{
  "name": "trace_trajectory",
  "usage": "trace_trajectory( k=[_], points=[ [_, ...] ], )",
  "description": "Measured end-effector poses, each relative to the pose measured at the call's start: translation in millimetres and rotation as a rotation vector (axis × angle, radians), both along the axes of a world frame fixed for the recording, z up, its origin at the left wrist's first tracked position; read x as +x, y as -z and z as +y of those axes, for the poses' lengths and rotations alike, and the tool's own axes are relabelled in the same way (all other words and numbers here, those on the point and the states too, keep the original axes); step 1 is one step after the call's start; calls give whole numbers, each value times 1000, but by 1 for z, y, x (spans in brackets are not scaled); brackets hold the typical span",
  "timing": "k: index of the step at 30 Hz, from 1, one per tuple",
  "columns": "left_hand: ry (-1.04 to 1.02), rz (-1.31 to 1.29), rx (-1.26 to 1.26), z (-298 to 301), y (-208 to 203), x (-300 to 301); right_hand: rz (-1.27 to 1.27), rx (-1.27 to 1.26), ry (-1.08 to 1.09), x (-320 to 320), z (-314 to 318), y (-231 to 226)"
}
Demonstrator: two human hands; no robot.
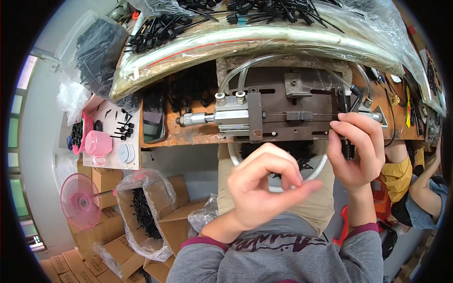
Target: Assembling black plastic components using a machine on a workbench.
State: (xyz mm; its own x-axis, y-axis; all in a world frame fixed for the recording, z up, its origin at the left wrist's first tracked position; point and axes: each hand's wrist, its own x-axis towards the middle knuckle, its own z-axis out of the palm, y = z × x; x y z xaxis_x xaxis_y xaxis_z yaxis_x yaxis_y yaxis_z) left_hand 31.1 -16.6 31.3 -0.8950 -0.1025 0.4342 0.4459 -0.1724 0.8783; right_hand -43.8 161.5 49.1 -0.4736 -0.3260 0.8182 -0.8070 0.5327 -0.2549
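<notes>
A dark metal fixture (271, 94) sits on the wooden bench in front of me, with a silver air cylinder (233, 115) at its left. A thin rod runs through a small clamp block (299, 115) to the right side. My right hand (361, 146) is at the fixture's right end, its fingers closed round a slim black plastic part (349, 150). Below the fixture, over my lap, my left hand (264, 184) has curled fingers with the thumb across the index fingertip; whatever they hold, if anything, is hidden. Beneath the hands is a white-rimmed basket (322, 169) with black parts.
Clear hoses (243, 70) arch over the fixture. Behind it lie a long plastic-wrapped bundle (264, 40) and piles of black parts (165, 30). To the left are a pink mug (98, 143), a pink fan (81, 202) and a lined carton (165, 198). Another person's arm (428, 191) is at right.
</notes>
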Motion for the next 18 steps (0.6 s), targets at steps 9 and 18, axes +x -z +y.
trace_trajectory(
  k=[9,18],
  points=[
    [191,-403,485,-4,9,-2,-64,-56,-17,2,0,6],
    [197,-579,515,-4,2,-5,-175,-105,-79,6,5,6]
  ],
)
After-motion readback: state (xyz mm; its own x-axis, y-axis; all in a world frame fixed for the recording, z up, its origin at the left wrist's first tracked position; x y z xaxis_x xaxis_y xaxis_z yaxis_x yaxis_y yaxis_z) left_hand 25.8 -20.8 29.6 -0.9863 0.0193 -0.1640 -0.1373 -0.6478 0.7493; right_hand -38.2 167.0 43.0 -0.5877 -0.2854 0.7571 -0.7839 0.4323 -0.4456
